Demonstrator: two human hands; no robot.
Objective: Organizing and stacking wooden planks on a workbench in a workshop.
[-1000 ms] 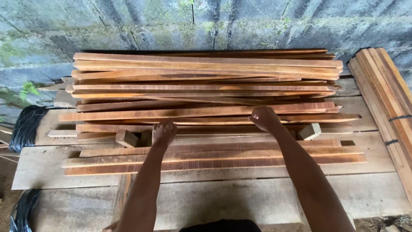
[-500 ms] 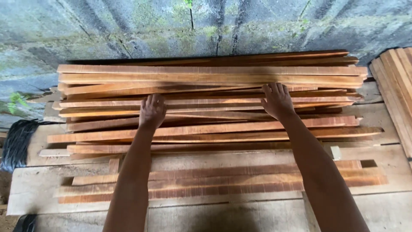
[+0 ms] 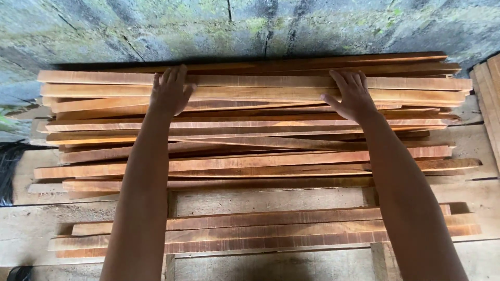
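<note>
Hands lie flat and open, left hand (image 3: 169, 92) and right hand (image 3: 351, 96), on the top wood slats (image 3: 260, 83); a hard push could slide the loose pile.

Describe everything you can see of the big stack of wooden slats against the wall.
The stack of wooden slats is a loose pile of long, thin, reddish-brown strips with rough-sawn faces and paler edges. They lie flat, running left to right, ends uneven and some slightly askew. It rests on a pale plank platform before a mossy wall. The left hand and right hand press flat on its upper, far slats.
</note>
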